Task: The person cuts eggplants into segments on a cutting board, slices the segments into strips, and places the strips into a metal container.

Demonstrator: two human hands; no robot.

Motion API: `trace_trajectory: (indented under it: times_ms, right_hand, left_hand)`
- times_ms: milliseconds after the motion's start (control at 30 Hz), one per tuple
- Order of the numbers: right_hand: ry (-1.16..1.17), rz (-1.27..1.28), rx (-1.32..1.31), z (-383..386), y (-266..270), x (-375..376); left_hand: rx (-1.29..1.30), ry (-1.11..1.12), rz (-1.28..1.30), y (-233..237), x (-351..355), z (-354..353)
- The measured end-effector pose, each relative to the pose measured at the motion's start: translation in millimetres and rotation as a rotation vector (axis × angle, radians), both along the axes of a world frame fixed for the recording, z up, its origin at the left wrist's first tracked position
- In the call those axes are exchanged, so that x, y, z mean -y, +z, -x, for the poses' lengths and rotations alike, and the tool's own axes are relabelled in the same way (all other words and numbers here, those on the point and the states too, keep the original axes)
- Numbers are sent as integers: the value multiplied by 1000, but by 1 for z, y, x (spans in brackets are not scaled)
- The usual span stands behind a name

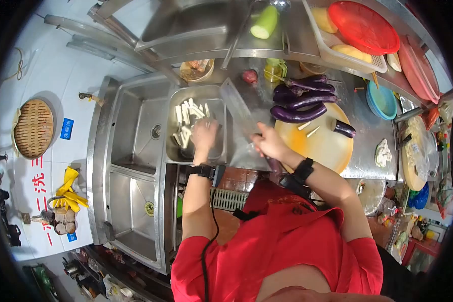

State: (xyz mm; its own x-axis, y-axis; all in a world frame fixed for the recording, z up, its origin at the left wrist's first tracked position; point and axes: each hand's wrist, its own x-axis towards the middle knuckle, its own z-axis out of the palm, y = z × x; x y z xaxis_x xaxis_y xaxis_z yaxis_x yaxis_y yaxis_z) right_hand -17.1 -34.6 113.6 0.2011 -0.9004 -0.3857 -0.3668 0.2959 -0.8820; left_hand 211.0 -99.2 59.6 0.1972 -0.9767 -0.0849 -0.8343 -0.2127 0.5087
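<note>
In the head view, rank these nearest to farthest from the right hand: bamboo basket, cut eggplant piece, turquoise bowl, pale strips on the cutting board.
From the right hand:
1. Pale strips, right, on the round cutting board
2. Cut eggplant piece, board's right side
3. Turquoise bowl, farther right, past the board
4. Bamboo basket, far left

Red “洗” (39, 183) and “三” (36, 163) on wall (70, 151)

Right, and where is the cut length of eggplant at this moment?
In the head view, the cut eggplant lies on the right side of the round cutting board, just right of the two pale strips.
</note>
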Motion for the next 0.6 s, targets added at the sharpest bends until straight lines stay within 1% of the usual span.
trace_trajectory:
  times_ms: [33,67,100,167,233,300,367,400,467,500,567,600]
  right_hand:
    - [-39,-10,97,12,-1,-6]
    - [-83,-15,192,27,-3,-12]
    - [-104,-17,187,43,-10,-19]
    - [-193,135,78,81,-27,-44]
    - [-298,107,-24,118,-21,-77]
    - [-330,535,-240,164,-72,-113]
    - [-318,304,-476,195,-66,-153]
    - [-339,296,-483,206,-70,-172]
    - [-351,350,-717,220,-81,-206]
    - [-368,343,-722,221,-82,-216]
    - [-386,225,-864,220,-85,-230]
    - [-387,125,-850,218,-86,-232]
  left_hand:
    - [-25,-100,-83,-4,1,6]
    - [72,-174,-66,-9,-4,14]
    - [166,-251,-44,-15,-7,25]
    - [142,-266,-56,-30,-5,38]
    - [128,-336,139,-37,-11,46]
    - [94,-373,151,-42,-15,59]
    - [122,-468,94,-35,-18,74]
    - [117,-491,92,-37,-21,79]
    - [236,-437,135,-41,-25,88]
    - [233,-456,136,-37,-28,99]
    - [324,-460,537,-18,-42,129]
    - [220,-571,562,-11,-47,148]
